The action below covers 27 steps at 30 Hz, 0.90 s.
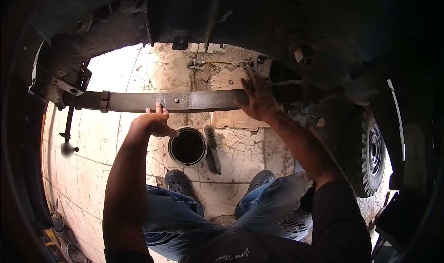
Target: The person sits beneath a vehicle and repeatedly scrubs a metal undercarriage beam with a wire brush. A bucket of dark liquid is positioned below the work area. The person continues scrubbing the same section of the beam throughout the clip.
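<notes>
Touching the loosely opened left hand (pixel 156 123) with its near edge, the metal bar (pixel 203 100) runs behind the splayed right hand (pixel 259 99) farther right.

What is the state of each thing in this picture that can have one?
Metal bar: crosswise, uncovered
Left hand: fingertips at the bar's near edge, thumb apart
Right hand: fingers spread, at the bar
Can: open, dark inside, contents unclear
Brush: lying beside the can
Wheel: upright
Floor tiles: cracked
</notes>
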Available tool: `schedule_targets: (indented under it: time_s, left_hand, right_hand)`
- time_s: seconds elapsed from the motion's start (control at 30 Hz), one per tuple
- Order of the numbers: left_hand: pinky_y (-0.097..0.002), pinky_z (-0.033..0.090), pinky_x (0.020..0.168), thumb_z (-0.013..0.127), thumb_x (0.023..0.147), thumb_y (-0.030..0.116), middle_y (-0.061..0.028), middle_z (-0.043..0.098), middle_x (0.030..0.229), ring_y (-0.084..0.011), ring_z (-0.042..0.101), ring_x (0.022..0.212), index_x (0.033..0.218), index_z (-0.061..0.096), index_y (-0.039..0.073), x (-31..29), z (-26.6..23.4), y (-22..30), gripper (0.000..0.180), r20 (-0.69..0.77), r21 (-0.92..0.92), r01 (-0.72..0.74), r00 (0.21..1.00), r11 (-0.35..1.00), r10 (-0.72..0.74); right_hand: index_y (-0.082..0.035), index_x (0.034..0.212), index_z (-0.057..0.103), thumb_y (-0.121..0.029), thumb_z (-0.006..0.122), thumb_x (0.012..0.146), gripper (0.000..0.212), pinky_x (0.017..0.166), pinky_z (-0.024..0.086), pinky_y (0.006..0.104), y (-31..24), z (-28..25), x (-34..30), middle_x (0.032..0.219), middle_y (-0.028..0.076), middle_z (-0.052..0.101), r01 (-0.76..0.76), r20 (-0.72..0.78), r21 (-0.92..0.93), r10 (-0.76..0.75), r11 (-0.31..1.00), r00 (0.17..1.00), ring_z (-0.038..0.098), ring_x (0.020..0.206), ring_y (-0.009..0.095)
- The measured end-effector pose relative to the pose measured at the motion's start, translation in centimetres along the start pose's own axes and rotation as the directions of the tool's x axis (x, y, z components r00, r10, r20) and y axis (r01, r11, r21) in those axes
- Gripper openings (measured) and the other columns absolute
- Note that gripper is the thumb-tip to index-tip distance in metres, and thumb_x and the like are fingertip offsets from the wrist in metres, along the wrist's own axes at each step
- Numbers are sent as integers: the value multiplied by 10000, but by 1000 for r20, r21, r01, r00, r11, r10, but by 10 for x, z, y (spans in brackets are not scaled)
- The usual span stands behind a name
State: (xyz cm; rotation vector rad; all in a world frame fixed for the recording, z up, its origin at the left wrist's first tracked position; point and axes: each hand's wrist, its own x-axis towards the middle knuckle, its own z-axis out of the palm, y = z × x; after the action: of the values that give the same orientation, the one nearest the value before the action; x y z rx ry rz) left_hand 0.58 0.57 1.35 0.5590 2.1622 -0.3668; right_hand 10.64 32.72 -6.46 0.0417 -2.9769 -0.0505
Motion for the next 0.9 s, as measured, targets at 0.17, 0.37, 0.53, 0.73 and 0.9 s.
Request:
schedule_targets:
  time_s: [0.17, 0.37, 0.53, 0.73, 0.9]
  left_hand:
    - [-494, 245, 1143, 606, 773, 686, -218, -7, 1572, -426, 106, 1432, 1506, 102, 16, -2, 8, -3, 1114, -11, -31, -17, 1000, 999, 17]
    - [-487, 258, 1137, 587, 771, 711, -228, 18, 1568, -432, 125, 1427, 1502, 113, 8, -1, 5, 2, 1120, 29, -5, 12, 999, 1000, -12]
    - [-497, 268, 1128, 576, 751, 750, -239, 19, 1567, -441, 148, 1421, 1500, 114, 1, 2, 1, 1, 1155, 41, 10, 12, 999, 1000, -12]
    - [-514, 251, 1133, 596, 751, 731, -251, 4, 1563, -491, 117, 1407, 1500, 99, -4, 11, 9, -7, 1161, -25, 13, -38, 999, 999, 38]
    - [-509, 248, 1140, 627, 764, 677, -239, 10, 1566, -465, 105, 1417, 1503, 101, 8, -1, 15, -12, 1127, -42, -26, -49, 998, 998, 48]
  right_hand:
    - [-140, 1494, 236, -620, 488, 889, 812, 1122, 173, 598, -19, -18, -47, 1484, 354, 133, 99, 82, -16, -97, 995, 992, 169, 1385, 511]
    - [-155, 1487, 251, -615, 528, 867, 820, 1090, 196, 640, -21, -9, -46, 1433, 337, 221, 84, -32, -20, -85, 996, 996, 198, 1348, 541]
    - [-149, 1455, 355, -635, 480, 875, 767, 1106, 203, 598, -7, -6, -4, 1430, 300, 273, 25, -14, 26, -24, 999, 1000, 247, 1346, 500]
    - [-167, 1480, 318, -655, 415, 897, 767, 1162, 105, 540, -11, -22, -14, 1515, 291, 152, 27, 136, -53, -19, 998, 991, 135, 1408, 474]
    - [-183, 1496, 261, -653, 463, 881, 800, 1148, 111, 584, -19, -19, -58, 1506, 306, 140, 96, 148, 16, -98, 995, 984, 103, 1407, 498]
